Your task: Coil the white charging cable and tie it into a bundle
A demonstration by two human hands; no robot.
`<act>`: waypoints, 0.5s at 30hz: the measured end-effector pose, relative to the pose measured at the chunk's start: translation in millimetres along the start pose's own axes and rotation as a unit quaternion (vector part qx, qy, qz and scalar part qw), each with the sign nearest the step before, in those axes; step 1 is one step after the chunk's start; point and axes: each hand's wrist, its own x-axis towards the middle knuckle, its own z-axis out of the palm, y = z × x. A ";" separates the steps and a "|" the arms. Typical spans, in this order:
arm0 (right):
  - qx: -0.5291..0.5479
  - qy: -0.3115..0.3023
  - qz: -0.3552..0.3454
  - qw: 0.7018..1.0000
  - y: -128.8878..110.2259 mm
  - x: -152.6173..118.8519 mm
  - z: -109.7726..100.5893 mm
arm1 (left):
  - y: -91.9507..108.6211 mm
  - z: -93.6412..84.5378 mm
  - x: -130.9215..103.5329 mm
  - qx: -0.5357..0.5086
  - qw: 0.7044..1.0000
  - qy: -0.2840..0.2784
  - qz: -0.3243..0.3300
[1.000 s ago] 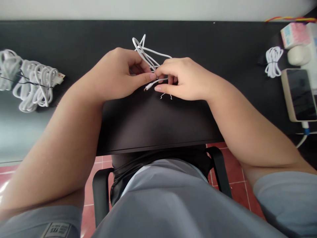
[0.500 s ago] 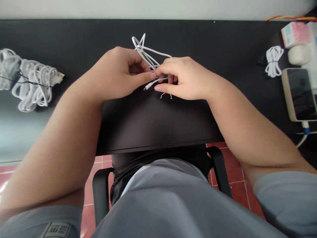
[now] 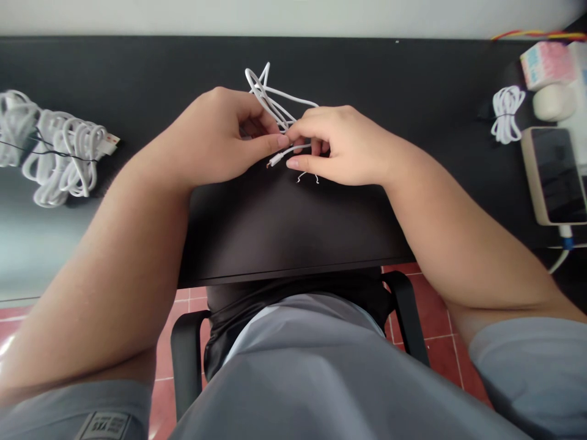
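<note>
At the middle of the black desk (image 3: 413, 79), your left hand (image 3: 215, 137) and right hand (image 3: 342, 143) met over a white charging cable (image 3: 275, 104), folded into loops that fanned out behind your knuckles toward the wall. Both hands were closed in a pinch on the gathered strands, thumb against forefinger; the cable's small plug end (image 3: 274, 162) stuck out just below the left thumb, and a thin twist tie (image 3: 308, 178) showed its two ends under the right fingers. Compared with the frames of the preceding second, almost nothing had moved: the loops, the plug and both grips sat in the same places, so the bundling appeared paused at the tying point rather than advanced. As for room, the desk's front edge (image 3: 284, 275) ran close beneath your forearms, above the chair arms (image 3: 183, 348). Bare surface lay on either side of the hands. Well apart on the left sat a pile of bundled white cables (image 3: 59, 156); well apart on the right lay one more tied cable (image 3: 507, 113), beside a phone (image 3: 557, 174) near the desk's right end.
</note>
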 end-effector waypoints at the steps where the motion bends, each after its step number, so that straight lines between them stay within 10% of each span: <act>1: 0.001 -0.002 0.005 1.000 -0.4 0.0 -0.2 | -0.1 0.0 0.0 0.000 1.000 0.001 -0.001; 15: 0.012 0.003 -0.003 1.000 0.6 -0.1 0.3 | -0.2 0.6 0.6 0.004 1.000 0.005 -0.008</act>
